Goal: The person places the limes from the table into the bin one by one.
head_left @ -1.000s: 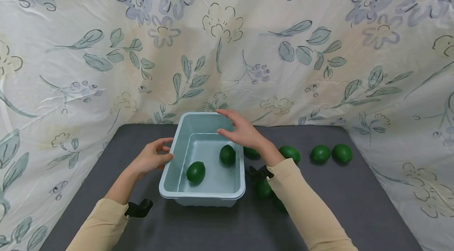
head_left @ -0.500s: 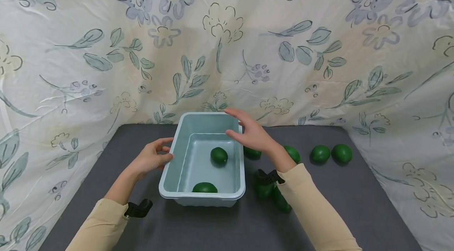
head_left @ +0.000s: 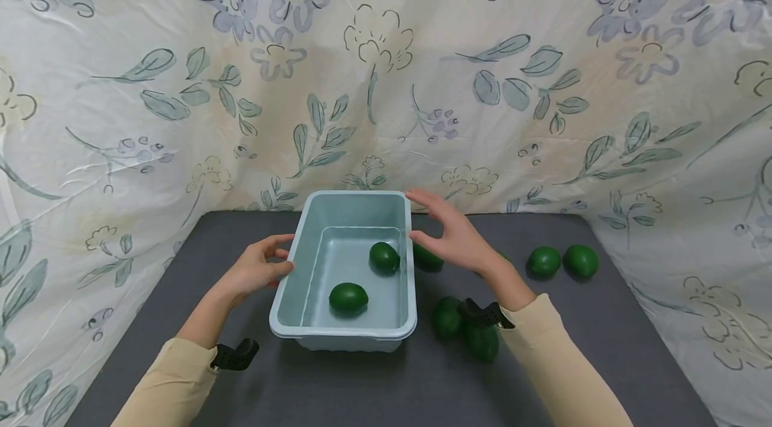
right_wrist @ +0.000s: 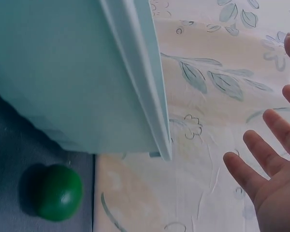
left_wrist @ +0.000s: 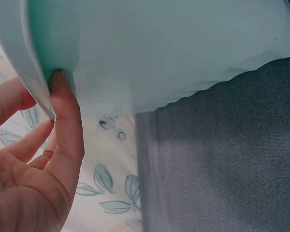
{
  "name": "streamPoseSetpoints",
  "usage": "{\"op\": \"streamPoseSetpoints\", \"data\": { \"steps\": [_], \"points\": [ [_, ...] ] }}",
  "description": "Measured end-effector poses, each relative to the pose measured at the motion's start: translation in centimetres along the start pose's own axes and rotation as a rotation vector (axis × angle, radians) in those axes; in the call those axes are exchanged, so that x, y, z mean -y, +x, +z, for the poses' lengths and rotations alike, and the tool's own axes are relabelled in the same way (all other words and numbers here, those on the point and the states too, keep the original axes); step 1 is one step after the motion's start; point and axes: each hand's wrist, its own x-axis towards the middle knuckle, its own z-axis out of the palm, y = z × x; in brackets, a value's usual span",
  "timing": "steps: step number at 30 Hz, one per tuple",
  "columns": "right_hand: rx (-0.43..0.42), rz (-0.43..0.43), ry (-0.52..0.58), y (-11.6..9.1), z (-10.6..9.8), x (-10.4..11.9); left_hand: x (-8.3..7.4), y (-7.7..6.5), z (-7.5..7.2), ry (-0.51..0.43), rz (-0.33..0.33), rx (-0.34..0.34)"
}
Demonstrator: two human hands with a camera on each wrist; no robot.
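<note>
Floral cloth (head_left: 374, 78) fills the upper half of the head view and meets the back edge of the grey surface (head_left: 338, 387) just behind the blue tub (head_left: 313, 246). From the tub's front wall, grey runs down to the bottom of the frame. Inside the tub, at centre, the front fruit (head_left: 348, 297) and the back fruit (head_left: 384, 258) lie apart, both green. The left hand (head_left: 256, 271) grips the left rim; the right hand (head_left: 455, 236), released, hovers beside the upper right rim. Crowding that side are a partly hidden fruit (head_left: 427, 257) against the tub and two fruits (head_left: 447, 318) by the right wrist; another pair (head_left: 544, 262) sits near the surface's right edge.

Left wrist view: fingers hold the rim at left, one tucked beneath; the surface's edge runs vertically below the tub.

Right wrist view: spread fingers at the right edge, a gap before the tub's rim; one green fruit (right_wrist: 58, 192), lower left, near the surface's edge.
</note>
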Motion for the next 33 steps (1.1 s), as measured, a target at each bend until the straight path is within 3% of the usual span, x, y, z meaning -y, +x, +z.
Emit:
{"op": "streamPoseSetpoints", "data": {
  "steps": [12,33],
  "points": [
    [-0.015,0.047,-0.029,-3.9,-0.9,-1.7,0.0,0.0,-0.2,0.01,0.003,0.007],
    [0.051,0.075,-0.152,-10.4,-0.6,-5.1,0.1,0.1,-0.1,-0.005,0.002,0.01]
  ]
}}
